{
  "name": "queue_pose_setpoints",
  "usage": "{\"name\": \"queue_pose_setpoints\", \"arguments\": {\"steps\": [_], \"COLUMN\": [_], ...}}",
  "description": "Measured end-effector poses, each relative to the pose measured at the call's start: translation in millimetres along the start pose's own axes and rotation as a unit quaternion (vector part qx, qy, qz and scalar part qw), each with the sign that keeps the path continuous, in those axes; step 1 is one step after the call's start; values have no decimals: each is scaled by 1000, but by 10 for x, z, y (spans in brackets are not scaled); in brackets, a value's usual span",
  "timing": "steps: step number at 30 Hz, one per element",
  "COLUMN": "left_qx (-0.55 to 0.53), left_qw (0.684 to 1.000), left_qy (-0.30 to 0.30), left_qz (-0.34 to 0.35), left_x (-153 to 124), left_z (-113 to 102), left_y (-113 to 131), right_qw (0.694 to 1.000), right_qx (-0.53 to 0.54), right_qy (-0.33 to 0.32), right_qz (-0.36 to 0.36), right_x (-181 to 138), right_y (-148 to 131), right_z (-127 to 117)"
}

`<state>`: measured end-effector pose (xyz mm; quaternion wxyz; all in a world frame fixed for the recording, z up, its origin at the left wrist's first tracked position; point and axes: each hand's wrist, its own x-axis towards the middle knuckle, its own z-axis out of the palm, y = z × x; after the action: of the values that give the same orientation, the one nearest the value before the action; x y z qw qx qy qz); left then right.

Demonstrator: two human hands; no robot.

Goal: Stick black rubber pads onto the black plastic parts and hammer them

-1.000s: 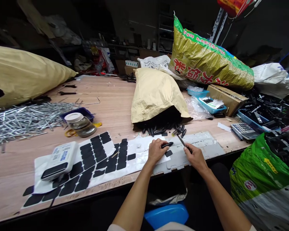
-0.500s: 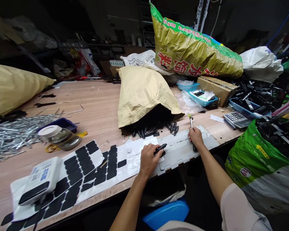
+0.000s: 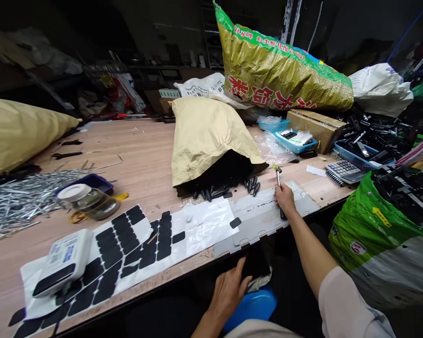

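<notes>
My right hand (image 3: 285, 198) is closed on a small hammer (image 3: 278, 177), its head up near the mouth of the tan paper sack (image 3: 204, 136). It rests on a grey plastic panel (image 3: 264, 216) at the table's front edge. My left hand (image 3: 231, 288) is below the table edge with fingers spread, holding nothing, above a blue stool (image 3: 254, 307). A single black pad (image 3: 235, 222) lies on the white sheet (image 3: 207, 223). Black handles (image 3: 252, 184) spill from the sack.
Sheets of black adhesive pads (image 3: 134, 237), a white device (image 3: 65, 260), a glass jar (image 3: 86, 199) and a heap of metal rods (image 3: 17, 199) lie left. A green sack (image 3: 384, 234), a calculator (image 3: 343, 170), blue trays (image 3: 296, 141) and a big yellow-green bag (image 3: 285, 77) crowd the right.
My left hand left the table with the black handle gone from its fingers and dropped below the edge. My right hand stayed on the panel with the hammer.
</notes>
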<state>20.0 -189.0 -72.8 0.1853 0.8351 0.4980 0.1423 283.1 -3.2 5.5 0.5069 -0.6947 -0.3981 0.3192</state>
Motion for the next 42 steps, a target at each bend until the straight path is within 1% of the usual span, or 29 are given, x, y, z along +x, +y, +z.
{"name": "queue_pose_setpoints", "arguments": {"steps": [1,2,3,4,5,6,7,9,10,12,14,16,17,19,21,23,25,27,29,31,34,36,38,40,42], "left_qx": [-12,-25,-34,-35,-26,-11,8,55,68,78,74,70,68,61,51,43,43,39,19,-19,-79,-97,-103,-109,-112], "left_qw": [999,995,988,981,973,967,962,955,953,956,961,961,960,961,966,974,982,987,989,988,984,982,982,981,980], "left_qy": [18,51,98,151,204,247,271,276,265,218,161,122,113,120,142,150,130,107,104,118,137,133,125,122,123], "left_qz": [41,83,113,120,102,65,15,-91,-127,-181,-214,-238,-246,-243,-209,-163,-127,-113,-107,-95,-83,-89,-99,-104,-106], "left_x": [53,127,229,363,529,722,930,1344,1525,1796,1933,1961,1950,1897,1822,1737,1654,1590,1550,1531,1532,1543,1559,1572,1579], "left_z": [-92,-204,-330,-463,-595,-720,-833,-1008,-1067,-1139,-1173,-1196,-1207,-1222,-1210,-1158,-1072,-976,-899,-852,-829,-828,-828,-825,-819], "left_y": [43,92,135,162,164,136,78,-105,-212,-410,-543,-594,-590,-536,-436,-322,-236,-211,-253,-335,-441,-468,-468,-459,-455], "right_qw": [1000,1000,1000,1000,1000,1000,1000,1000,1000,1000,1000,1000,1000,1000,1000,1000,1000,1000,1000,999,997,995,992,988,986], "right_qx": [-1,-3,-4,-6,-7,-7,-6,-1,1,4,5,5,5,6,8,8,6,7,10,25,63,90,121,150,147], "right_qy": [0,-1,-1,-1,0,1,2,4,4,3,2,2,2,1,2,3,3,5,6,4,4,2,-9,-35,-79], "right_qz": [-1,-2,-3,-5,-5,-5,-4,4,7,10,7,3,4,7,11,11,8,6,8,20,48,52,34,3,-25], "right_x": [-1,0,2,6,10,15,19,23,22,20,19,25,30,43,52,52,40,26,20,30,59,42,-45,-218,-454], "right_y": [0,1,3,6,9,11,11,8,5,-2,-4,3,10,28,44,48,39,25,14,11,8,-6,-27,-40,-32], "right_z": [2,4,6,9,11,13,15,18,19,21,24,28,31,36,40,41,37,29,20,14,7,-1,-15,-34,-56]}}
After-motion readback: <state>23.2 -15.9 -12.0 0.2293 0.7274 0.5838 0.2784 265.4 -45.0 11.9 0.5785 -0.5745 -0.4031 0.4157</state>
